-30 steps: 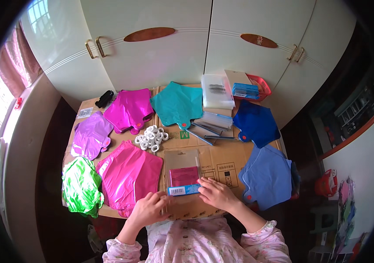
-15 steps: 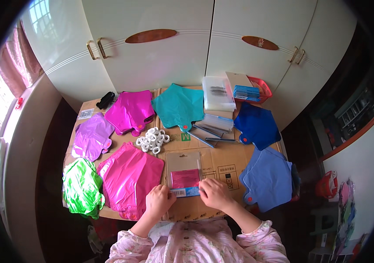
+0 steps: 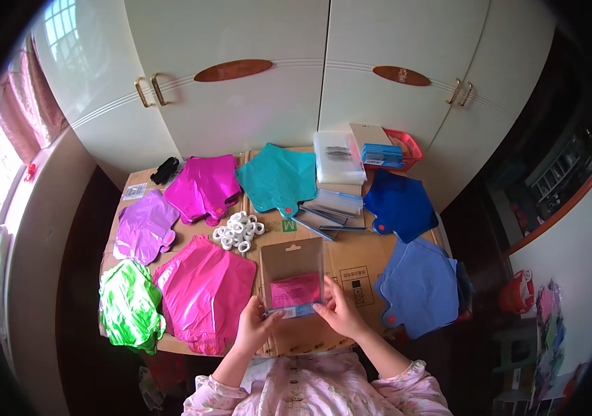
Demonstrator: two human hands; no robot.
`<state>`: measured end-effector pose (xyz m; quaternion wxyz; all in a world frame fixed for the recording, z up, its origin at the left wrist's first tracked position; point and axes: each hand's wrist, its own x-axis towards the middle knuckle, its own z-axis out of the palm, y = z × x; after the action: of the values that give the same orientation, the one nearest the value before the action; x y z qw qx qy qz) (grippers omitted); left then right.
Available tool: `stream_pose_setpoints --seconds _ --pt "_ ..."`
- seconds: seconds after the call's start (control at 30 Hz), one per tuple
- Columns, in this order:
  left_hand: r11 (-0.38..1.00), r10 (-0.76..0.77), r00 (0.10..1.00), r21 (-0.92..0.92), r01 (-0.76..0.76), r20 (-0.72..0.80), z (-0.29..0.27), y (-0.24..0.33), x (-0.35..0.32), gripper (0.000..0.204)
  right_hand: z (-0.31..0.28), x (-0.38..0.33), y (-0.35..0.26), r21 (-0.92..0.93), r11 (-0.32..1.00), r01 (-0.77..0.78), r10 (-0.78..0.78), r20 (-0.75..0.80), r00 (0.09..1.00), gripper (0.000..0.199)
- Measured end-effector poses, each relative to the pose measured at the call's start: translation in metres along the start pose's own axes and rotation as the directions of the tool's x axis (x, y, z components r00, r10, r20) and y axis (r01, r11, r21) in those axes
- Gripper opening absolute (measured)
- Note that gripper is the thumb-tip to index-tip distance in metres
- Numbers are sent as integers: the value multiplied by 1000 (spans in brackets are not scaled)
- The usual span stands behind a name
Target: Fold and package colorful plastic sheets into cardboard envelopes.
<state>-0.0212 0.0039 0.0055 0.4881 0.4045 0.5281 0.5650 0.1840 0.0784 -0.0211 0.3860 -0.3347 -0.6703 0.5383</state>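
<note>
My left hand (image 3: pixel 258 322) grips the lower left corner of a clear plastic packet (image 3: pixel 292 260) with a hang hole at its top. At the lower right corner my right hand (image 3: pixel 340 310) holds it too, thumb in front. Inside the packet lies a folded piece of pink foil (image 3: pixel 296 290), above a blue printed strip (image 3: pixel 299 310). Left of it spreads a pile of flat pink foil balloons (image 3: pixel 209 291). Beyond my left hand sits a heap of small white rings (image 3: pixel 238 231).
Flat foil balloons lie around the cardboard tabletop (image 3: pixel 348 260): green (image 3: pixel 129 305), lilac (image 3: pixel 145 225), magenta (image 3: pixel 202 187), teal (image 3: pixel 279 179), dark blue (image 3: pixel 401 204), light blue (image 3: pixel 421 288). Clear packets (image 3: pixel 337 204) and a red basket (image 3: pixel 410 147) stand towards the white cabinet (image 3: pixel 240 111).
The packet has come up off the cardboard and tilted. My hands have shifted from pressing along its lower edge to holding its lower corners.
</note>
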Motion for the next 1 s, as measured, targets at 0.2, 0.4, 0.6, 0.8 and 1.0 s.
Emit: stream_pose_setpoints --seconds 0.2,0.4,0.6,0.8,1.0 --pt "953 -98 973 -263 153 210 23 29 -4 17 -24 -25 -34 488 803 -343 339 101 936 16" --pt "868 -89 888 -402 291 451 40 8 8 19 -54 -54 -46 609 761 -224 302 -28 953 17" --pt "954 -110 902 -211 214 418 65 23 10 27 -160 -80 -52 526 804 277 356 -799 485 28" --pt "949 -170 936 -203 240 309 55 9 7 20 -285 -173 -22 353 892 284 331 -936 121 29" --pt "938 -185 950 -242 248 253 50 2 3 18 -338 -223 29 366 911 190 378 -925 -34 32"
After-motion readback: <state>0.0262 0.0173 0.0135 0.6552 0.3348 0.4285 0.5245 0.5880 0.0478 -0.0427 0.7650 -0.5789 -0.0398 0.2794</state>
